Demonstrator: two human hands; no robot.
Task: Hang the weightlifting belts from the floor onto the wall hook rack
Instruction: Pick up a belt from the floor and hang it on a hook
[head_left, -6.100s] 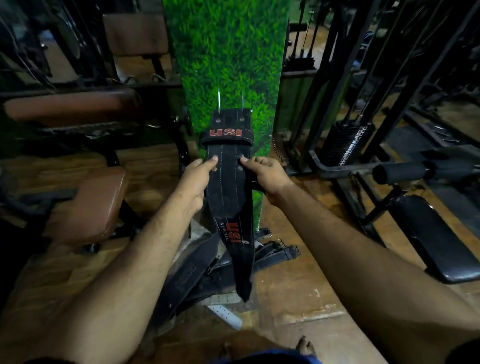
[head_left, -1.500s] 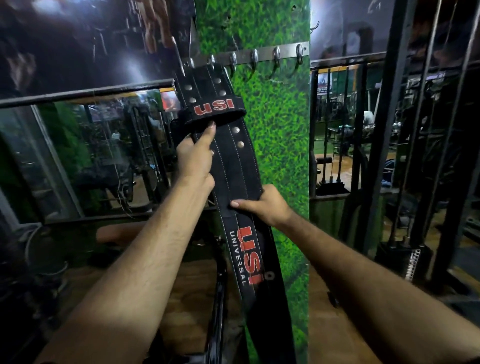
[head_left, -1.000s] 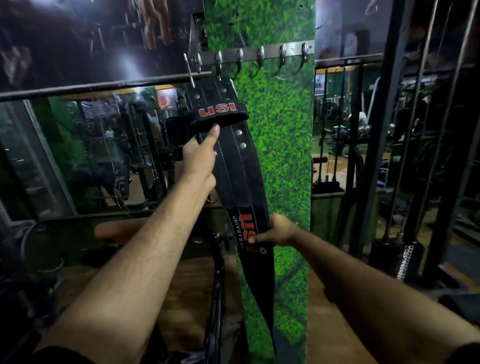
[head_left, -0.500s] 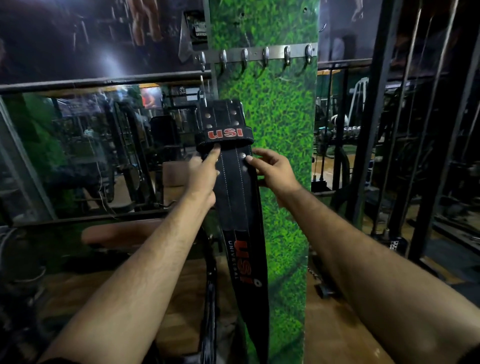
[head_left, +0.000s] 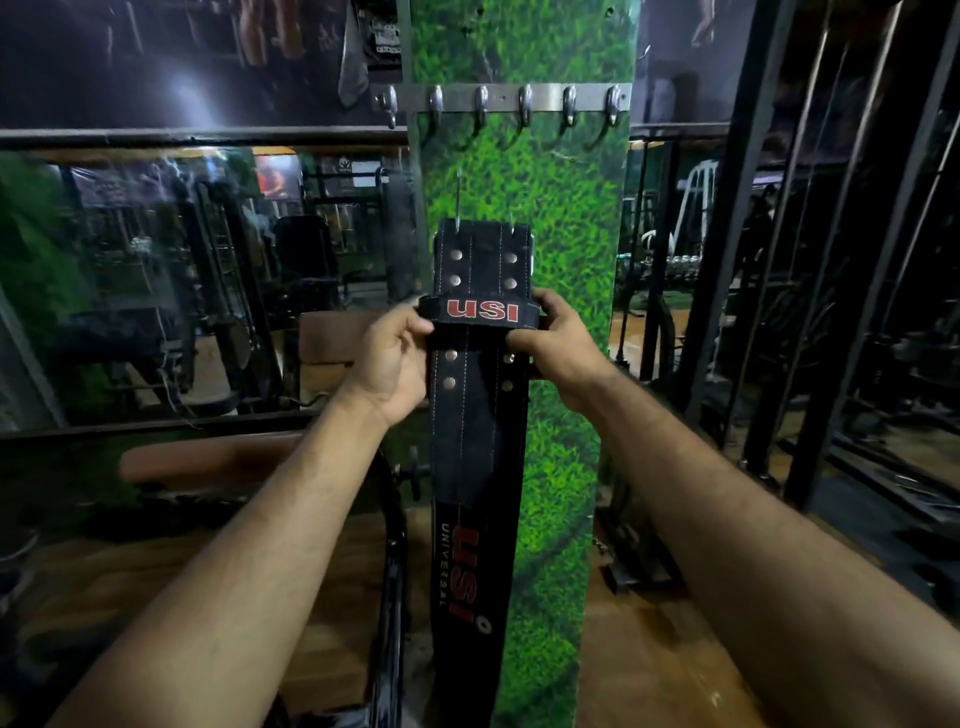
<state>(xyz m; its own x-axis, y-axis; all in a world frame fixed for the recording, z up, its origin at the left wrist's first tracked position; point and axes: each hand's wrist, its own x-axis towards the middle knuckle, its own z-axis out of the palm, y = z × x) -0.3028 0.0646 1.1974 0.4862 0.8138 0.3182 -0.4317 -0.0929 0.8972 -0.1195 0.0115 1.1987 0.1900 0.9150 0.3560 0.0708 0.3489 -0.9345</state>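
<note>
A black weightlifting belt (head_left: 475, 447) with red USI lettering hangs straight down in front of a grass-patterned pillar (head_left: 566, 218). My left hand (head_left: 392, 358) grips its left edge at the keeper loop. My right hand (head_left: 556, 348) grips the right edge at the same height. The buckle prongs point up at the belt's top end, well below the metal hook rack (head_left: 501, 101). The rack's hooks hold nothing. No belts on the floor are in view.
A mirror wall (head_left: 182, 280) with a dark rail runs to the left. A padded brown bench (head_left: 208, 462) stands low left. Black machine frames and cables (head_left: 810, 260) fill the right side. Wooden floor (head_left: 639, 644) lies beside the pillar.
The belt came down from beside the rack's leftmost hook and now sits lower, centred on the pillar. My right hand moved up from the lower logo to the keeper loop.
</note>
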